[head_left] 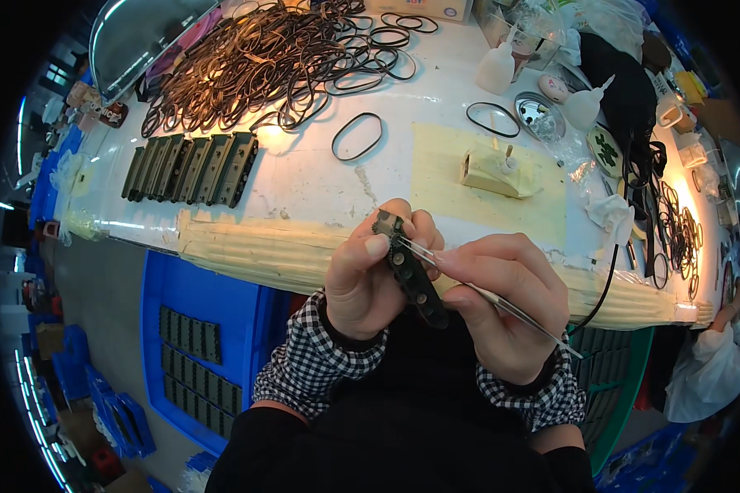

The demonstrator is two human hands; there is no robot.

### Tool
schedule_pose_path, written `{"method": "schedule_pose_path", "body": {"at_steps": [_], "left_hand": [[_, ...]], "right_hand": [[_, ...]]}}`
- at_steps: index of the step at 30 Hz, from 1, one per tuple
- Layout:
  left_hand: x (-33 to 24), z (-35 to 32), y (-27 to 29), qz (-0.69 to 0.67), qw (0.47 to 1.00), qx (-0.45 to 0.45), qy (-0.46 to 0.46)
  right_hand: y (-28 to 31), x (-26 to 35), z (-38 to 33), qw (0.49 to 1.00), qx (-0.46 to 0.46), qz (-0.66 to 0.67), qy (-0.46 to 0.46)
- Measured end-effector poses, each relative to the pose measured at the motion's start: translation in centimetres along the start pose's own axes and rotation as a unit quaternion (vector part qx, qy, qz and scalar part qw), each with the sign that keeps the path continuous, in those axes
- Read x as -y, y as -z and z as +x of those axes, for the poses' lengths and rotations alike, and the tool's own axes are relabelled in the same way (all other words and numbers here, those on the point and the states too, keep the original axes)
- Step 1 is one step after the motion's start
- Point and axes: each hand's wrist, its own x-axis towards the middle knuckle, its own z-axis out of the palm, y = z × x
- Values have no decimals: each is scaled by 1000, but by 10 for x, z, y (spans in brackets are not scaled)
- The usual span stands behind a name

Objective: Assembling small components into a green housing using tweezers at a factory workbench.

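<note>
By the counter's edge, the left hand curls its fingers closely around a dark green strip; the right hand pinches metal tweezers between its fingers, tips at the strip.

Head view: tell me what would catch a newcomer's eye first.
Most likely the big tangled heap of thin, dark loops at the back left of the white table, with a row of long, dark green pieces just in front. Next, in the centre, the left hand holds a narrow, dark green piece while the right hand brings slim, silver metal tweezers to it.
</note>
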Motion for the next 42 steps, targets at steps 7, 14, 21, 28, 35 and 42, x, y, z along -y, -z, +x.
{"method": "schedule_pose_path", "body": {"at_steps": [7, 14, 21, 28, 35, 42], "left_hand": [[-1, 1, 0, 6, 1000, 6, -2], [-2, 0, 3, 8, 1000, 13, -13], [-2, -4, 2, 64, 997, 15, -36], [2, -6, -1, 147, 984, -19, -102], [-3, 1, 3, 69, 997, -8, -42], [-5, 0, 1, -27, 999, -11, 27]], "right_hand": [[-3, -2, 0, 1000, -11, 1, 3], [-7, -1, 1, 1000, -21, 6, -11], [-10, -1, 0, 998, -45, 23, -24], [-20, -8, -8, 988, -93, 103, -66], [-27, -10, -8, 990, -115, 69, -38], [-4, -17, -14, 981, -130, 130, -67]]}}
